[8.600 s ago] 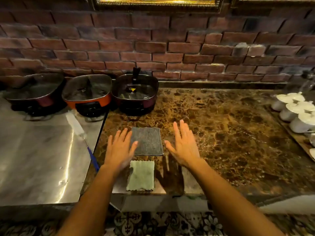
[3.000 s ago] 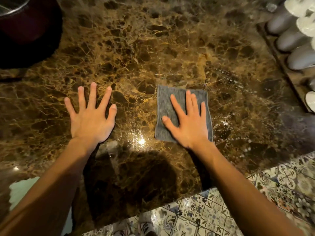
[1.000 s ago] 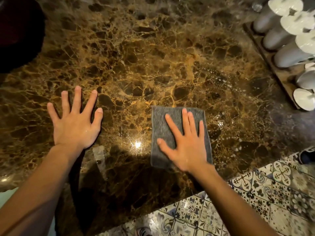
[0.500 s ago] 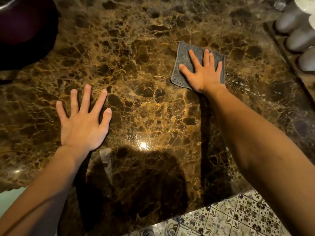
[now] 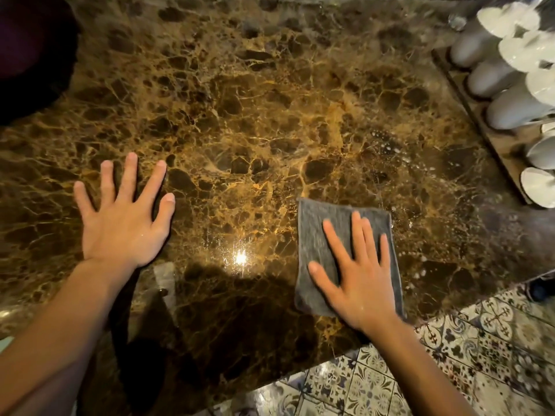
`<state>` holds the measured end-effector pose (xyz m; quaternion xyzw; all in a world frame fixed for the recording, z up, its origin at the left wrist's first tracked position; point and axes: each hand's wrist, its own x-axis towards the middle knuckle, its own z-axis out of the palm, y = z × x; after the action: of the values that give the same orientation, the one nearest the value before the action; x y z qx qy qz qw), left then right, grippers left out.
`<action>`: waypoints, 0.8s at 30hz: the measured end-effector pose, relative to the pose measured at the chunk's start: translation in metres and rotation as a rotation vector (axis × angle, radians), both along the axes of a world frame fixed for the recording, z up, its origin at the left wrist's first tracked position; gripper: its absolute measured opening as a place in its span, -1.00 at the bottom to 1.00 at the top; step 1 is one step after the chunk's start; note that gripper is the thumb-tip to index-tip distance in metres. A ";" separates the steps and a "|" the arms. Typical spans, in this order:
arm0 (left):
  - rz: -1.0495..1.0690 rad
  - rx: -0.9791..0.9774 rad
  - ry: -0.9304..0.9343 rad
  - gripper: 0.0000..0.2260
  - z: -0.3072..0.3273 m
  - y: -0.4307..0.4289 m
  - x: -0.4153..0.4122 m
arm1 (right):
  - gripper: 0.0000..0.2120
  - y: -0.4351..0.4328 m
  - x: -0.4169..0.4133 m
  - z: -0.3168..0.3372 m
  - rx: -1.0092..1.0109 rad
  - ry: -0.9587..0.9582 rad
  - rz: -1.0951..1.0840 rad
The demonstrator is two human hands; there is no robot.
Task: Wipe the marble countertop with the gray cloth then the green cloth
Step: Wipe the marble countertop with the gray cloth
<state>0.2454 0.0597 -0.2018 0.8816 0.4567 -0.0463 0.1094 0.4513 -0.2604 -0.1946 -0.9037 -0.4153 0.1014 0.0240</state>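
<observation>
Dim warm light we see, bright glare spot on the table (image 5: 240, 258), our dark shadow below it, corners blurred and bent.

The right hand (image 5: 359, 283) lies flat on the square gray cloth (image 5: 318, 235); the left hand (image 5: 123, 217) lies flat on the brown marble desk (image 5: 255, 115).

Cloth (image 5: 324, 235) flat on countertop (image 5: 255, 115), near front edge, under right hand (image 5: 357, 277). Left hand (image 5: 123, 217) flat on counter, well left. Cups (image 5: 495, 76) on tray (image 5: 468, 94) far right.

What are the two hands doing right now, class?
Left hand: open, flat on the brown marble countertop, holding nothing.
Right hand: open, palm pressing the gray square cloth down.
</observation>
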 end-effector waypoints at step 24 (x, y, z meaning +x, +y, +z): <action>-0.016 0.003 0.000 -0.48 0.002 0.000 -0.001 | -0.22 0.150 0.192 0.009 -0.046 0.107 -0.237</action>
<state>0.2444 0.0594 -0.2002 0.8854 0.4499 -0.0465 0.1076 0.6431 -0.1109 -0.1857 -0.9401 -0.3012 0.1553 0.0371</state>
